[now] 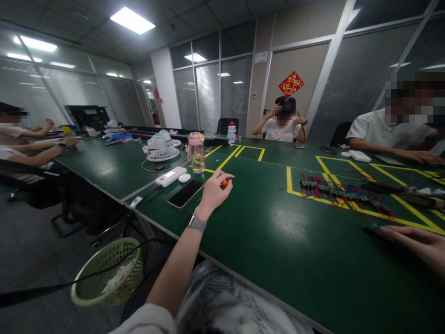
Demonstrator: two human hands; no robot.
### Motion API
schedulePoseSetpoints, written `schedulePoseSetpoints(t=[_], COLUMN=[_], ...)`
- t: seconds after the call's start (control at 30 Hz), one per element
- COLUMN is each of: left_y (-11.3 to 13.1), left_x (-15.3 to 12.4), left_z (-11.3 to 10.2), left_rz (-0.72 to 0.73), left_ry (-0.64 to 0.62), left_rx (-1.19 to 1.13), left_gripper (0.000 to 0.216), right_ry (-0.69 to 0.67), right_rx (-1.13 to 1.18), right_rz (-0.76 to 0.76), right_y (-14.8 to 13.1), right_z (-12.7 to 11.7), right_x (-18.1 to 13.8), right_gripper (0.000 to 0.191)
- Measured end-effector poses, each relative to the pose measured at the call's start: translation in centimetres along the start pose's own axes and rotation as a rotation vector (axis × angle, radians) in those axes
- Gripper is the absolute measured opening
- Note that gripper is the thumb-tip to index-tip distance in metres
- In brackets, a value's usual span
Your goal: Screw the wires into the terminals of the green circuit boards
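My left hand (pixel 213 190) reaches out over the green table (pixel 264 232), fingers closed round a small orange object (pixel 224 183). A grey watch sits on that wrist. A black phone (pixel 185 193) lies just left of the hand. My right hand (pixel 415 241) rests flat on the table at the right edge, fingers stretched out and holding nothing. Beyond it lies a strip of terminal blocks with red and blue wires (pixel 342 192) inside yellow tape markings.
A white power bank (pixel 170 176), a pink-lidded bottle (pixel 196 152) and a small white fan (pixel 158 148) stand left of my hand. A green waste basket (pixel 109 271) sits on the floor below. Other people sit at the left, far side and right.
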State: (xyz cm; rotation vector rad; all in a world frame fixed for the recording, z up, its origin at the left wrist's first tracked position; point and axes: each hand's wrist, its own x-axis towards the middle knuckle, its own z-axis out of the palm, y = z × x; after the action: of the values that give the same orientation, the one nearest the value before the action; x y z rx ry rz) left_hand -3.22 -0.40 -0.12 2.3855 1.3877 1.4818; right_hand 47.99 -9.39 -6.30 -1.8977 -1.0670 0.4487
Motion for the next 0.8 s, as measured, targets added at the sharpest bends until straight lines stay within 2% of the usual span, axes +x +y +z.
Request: schedulePoseSetpoints(t=[0.13, 0.27, 0.53, 0.8], left_y=[0.0, 0.0, 0.1, -0.2], left_x=[-0.1, -0.1, -0.2, -0.1], left_z=[0.0, 0.0, -0.1, 0.1], left_rz=[0.012, 0.013, 0.008, 0.044], left_ry=[-0.017, -0.016, -0.024, -0.004], left_rx=[0.001, 0.005, -0.018, -0.014], left_gripper=[0.02, 0.02, 0.021, 0.019], right_ry=[-0.043, -0.11, -0.111, -0.118], right_rx=[-0.044, -0.176, -0.256, -0.401], right_rz=[0.024, -0.061, -0.085, -0.107], right_y=[0.5, 0.7, 1.1, -0.6], right_z=[-0.2, -0.2, -0.3, -0.4], right_x=[0.4, 0.6, 0.9, 0.2], right_gripper=[0.04, 0.041, 0.04, 0.049])
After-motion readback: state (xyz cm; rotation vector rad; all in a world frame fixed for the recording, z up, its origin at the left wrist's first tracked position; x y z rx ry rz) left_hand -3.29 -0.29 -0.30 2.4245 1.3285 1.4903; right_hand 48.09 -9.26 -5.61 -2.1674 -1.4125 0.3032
